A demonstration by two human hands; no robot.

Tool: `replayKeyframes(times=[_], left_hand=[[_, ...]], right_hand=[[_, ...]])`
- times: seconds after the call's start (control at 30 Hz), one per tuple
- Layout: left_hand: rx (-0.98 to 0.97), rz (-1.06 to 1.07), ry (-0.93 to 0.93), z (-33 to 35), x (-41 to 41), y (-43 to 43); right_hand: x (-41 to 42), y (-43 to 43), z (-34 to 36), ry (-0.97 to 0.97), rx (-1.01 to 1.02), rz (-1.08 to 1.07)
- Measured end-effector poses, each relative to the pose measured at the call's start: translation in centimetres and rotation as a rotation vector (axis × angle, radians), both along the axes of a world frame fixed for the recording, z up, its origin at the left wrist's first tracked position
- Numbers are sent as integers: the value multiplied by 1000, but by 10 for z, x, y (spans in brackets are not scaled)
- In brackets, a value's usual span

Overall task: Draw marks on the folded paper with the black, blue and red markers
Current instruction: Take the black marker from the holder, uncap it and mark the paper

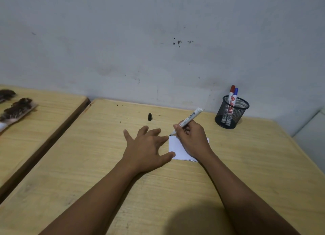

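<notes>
The right hand (191,139) grips the black marker (187,120) at the corner of the folded paper (175,147) on the table (88,164), while the left hand (146,149) lies flat and open, barely touching it, so the paper might slide.

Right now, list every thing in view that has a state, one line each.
black marker: uncapped, held, tip at the paper's far left corner
black cap: off, standing on the desk
folded paper: flat, no marks visible
red marker: capped, upright in the cup
blue marker: capped, upright in the cup
mesh cup: upright
left hand: open, flat, fingertips at the paper's edge
right hand: gripping the black marker
</notes>
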State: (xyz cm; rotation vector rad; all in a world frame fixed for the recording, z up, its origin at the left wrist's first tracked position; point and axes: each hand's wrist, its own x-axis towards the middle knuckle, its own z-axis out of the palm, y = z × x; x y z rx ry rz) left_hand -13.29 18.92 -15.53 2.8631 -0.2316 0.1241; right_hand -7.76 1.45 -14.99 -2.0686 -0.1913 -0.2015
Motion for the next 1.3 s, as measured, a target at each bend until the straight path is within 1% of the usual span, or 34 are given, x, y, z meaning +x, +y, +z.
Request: replayKeyframes(times=[0.67,0.73,0.87,0.97,1.03,1.07,1.1,1.13,1.2,1.23,1.3], left_hand=[[10,-16,-5,1,0,1],[-6,-15,-4,2,-1,0],[-71,4,6,12,-4,-1],[-257,55,-7,16,0,-2],[-390,137,-72,17,17,1],[-404,187,-120,19,30,4],[-375,239,-149,21,42,8],[-315,286,-137,25,54,11],[-167,345,-44,30,73,16],[-123,349,-8,31,78,18],[-109,320,-26,30,79,20]], right_hand=[[-2,2,4,50,-15,31],[-1,-1,7,80,69,40],[5,-14,19,167,433,28],[10,-14,32,134,549,0],[11,-11,41,100,575,-11],[12,-10,45,86,573,-17],[12,-9,48,77,568,-19],[12,-8,50,71,558,-19],[10,-8,52,64,537,-15],[9,-9,52,60,528,-13],[5,-13,52,61,518,-12]])
